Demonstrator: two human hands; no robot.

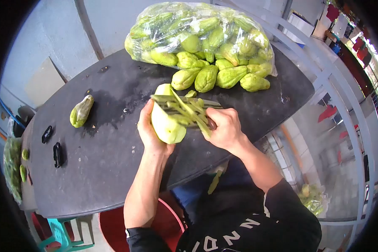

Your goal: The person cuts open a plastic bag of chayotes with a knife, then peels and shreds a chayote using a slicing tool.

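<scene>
My left hand (150,133) is wrapped round a pale, peeled chayote (167,126) above the dark table (109,168). In my right hand (224,127) is a flat blade (176,106), its handle hidden by the fingers. The blade lies across the upper part of the chayote, and thin green peel strips (202,122) cling to it and hang near my right fingers. Just behind the hands, several unpeeled green chayotes (206,78) rest at the mouth of a clear plastic bag (197,31) full of more.
A browned chayote (82,111) lies on the left of the table, near two small black objects (57,154). Below the near edge are a red tub (113,227) and a turquoise stool (61,235). Metal railing (323,77) runs along the right.
</scene>
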